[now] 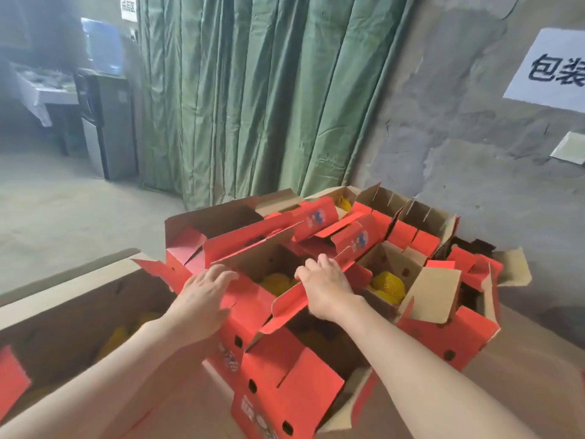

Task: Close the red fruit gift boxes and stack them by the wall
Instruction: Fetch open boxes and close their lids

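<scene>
Right hand [323, 288] grips the long red flap [286, 303] of an open red gift box [253, 312], fingers curled over its edge. Left hand [202, 296] lies flat, fingers spread, on the box's left side. Yellow netted fruit [278, 284] sits inside, and more open red boxes [443, 331] crowd beside and behind, near the grey wall [459, 137] and green curtain [253, 90].

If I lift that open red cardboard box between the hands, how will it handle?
Likely heavy: yellow fruit sits inside the open red cardboard box. Its unlocked red flap would probably flop, so support the base.
</scene>
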Available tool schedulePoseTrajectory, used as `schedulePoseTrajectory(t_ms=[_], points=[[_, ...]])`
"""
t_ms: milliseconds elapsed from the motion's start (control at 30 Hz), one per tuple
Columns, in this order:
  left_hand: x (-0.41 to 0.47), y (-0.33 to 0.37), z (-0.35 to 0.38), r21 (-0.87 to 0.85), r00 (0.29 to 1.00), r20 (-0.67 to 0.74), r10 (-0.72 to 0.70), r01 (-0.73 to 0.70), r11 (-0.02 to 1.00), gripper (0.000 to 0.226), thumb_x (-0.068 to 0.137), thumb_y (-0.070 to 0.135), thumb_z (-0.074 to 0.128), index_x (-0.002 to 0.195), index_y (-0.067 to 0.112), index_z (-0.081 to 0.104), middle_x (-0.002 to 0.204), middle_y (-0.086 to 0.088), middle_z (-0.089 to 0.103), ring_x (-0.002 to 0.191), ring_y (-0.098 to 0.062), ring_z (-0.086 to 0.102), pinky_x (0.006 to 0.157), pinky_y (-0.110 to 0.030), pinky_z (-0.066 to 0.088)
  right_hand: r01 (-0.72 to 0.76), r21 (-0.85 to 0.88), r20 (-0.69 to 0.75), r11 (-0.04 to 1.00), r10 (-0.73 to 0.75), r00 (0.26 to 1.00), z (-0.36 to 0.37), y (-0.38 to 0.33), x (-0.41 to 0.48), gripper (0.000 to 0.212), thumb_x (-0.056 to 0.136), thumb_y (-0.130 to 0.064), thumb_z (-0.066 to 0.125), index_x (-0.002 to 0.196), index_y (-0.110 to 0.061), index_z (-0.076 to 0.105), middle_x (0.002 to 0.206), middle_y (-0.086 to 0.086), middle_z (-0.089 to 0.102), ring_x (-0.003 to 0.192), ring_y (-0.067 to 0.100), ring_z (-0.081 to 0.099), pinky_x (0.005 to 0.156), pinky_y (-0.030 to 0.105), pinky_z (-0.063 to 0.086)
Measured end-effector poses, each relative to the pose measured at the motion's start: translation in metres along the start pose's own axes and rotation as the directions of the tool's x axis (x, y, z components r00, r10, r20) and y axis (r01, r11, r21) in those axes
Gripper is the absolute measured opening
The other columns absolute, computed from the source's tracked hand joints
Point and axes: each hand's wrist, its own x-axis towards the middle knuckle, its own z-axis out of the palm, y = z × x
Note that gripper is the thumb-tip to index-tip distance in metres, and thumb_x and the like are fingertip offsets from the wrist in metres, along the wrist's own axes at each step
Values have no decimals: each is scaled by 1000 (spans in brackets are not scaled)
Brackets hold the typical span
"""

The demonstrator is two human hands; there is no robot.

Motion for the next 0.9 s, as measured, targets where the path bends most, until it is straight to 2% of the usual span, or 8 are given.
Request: schedulePoseTrajectory(t_ms=[100,200,367,433,500,567,767,900], points=[[-17,-29,0,45,982,-21,-188,189,981,55,79,53,60,124,24,46,123,3,44,119,-18,41,97,-31,35,112,-12,33,994,-112,993,-6,2,16,24,84,-9,60,107,-14,64,111,7,58,114,26,46,104,37,35],[-23,-35,2,211,978,40,-204,191,959,49,81,50,56,120,23,45,123,1,41,118,-20,39,97,-30,35,125,86,131,988,-135,982,-14,1,24,17,86,-7,60,102,-14,64,102,6,63,100,24,59,87,32,48],[-44,-46,-2,224,990,-52,-133,142,964,92,80,38,67,150,16,10,155,-8,3,144,-26,-1,117,-39,5,133,117,165,984,-151,975,-15,-1,23,34,86,-10,65,117,-20,57,110,2,61,106,21,56,91,33,47],[-59,-61,-6,212,955,1,-296,289,933,102,78,45,68,150,11,4,154,-11,10,143,-27,9,114,-38,15,158,192,118,969,-182,976,-11,-5,18,51,83,-6,66,127,-25,51,112,-1,60,109,19,50,93,34,43],[-70,-70,-9,179,865,218,-451,419,890,77,78,45,67,138,10,33,130,-8,47,124,-24,47,93,-32,42,177,175,111,968,-198,974,-8,-8,17,47,83,-2,62,124,-24,54,110,-3,60,110,20,51,92,33,43],[-79,-69,-5,179,804,399,-440,403,898,43,81,33,63,116,9,54,98,0,55,99,-21,61,73,-28,48,170,135,139,976,-188,972,-11,-9,17,22,86,-6,62,101,-22,60,95,-5,60,99,21,60,80,28,46],[-96,-68,1,133,853,259,-454,434,891,27,85,20,52,110,12,59,91,1,53,88,-19,60,71,-27,50,229,79,157,970,-239,958,-17,-5,-4,12,88,-17,65,85,-25,57,82,-7,60,81,18,67,77,26,54],[-103,-72,-3,139,850,238,-469,448,883,27,87,24,53,111,14,60,92,1,56,85,-17,61,73,-25,52,320,55,194,946,-324,926,-25,-1,-32,17,88,-21,65,79,-28,52,74,-12,51,70,12,57,62,17,39]])
